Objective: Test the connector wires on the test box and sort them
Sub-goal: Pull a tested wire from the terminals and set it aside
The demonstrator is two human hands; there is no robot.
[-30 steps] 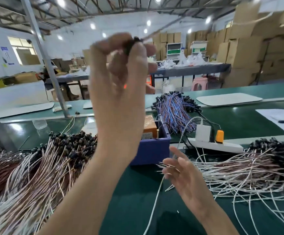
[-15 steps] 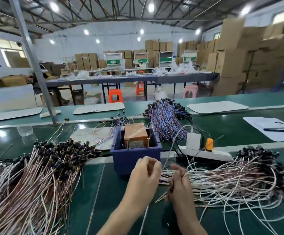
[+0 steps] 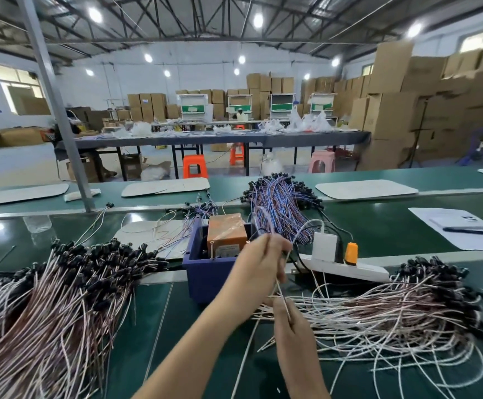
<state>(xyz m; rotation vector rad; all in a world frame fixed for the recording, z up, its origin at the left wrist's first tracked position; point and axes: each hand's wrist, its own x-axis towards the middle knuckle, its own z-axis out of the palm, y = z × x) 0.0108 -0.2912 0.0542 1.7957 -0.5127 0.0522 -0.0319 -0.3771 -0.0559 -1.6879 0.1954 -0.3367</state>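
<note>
Left hand (image 3: 259,272) curled, pinching one white connector wire (image 3: 280,293) just before the orange test box (image 3: 226,230), which sits in a blue bin (image 3: 205,279). Right hand (image 3: 290,332) pinches the same wire lower down. Wire heaps lie left (image 3: 61,306) and right (image 3: 392,309) on the green tabletop (image 3: 177,326).

a factory hall: stacked cardboard boxes (image 3: 392,110), long workbenches (image 3: 220,138), heaps of connector wires (image 3: 47,306).
</note>
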